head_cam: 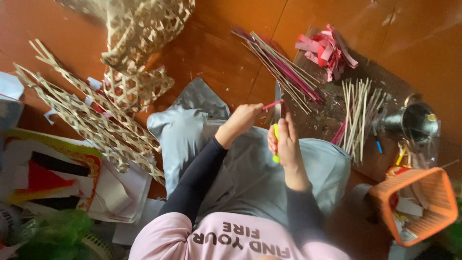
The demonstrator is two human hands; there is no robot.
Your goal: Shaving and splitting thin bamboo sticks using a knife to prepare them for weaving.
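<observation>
My left hand [243,120] pinches a thin pink stick [272,104] by one end and holds it out to the right. My right hand [287,143] grips a knife by its green handle [276,147]. The grey blade [277,103] points up and away from me, and the pink stick's tip rests against it. Both hands hover over my lap, which is covered in grey cloth [240,168], above the brown floor.
Woven bamboo lattice pieces [91,113] lie at the left and a lattice basket [144,29] sits at the top. Ahead are a bundle of pink-tipped sticks [281,67], pink paper strips [327,48], pale sticks [358,113], a metal pot [417,121] and an orange basket [418,204]. Coloured paper sheets [48,168] lie at the left.
</observation>
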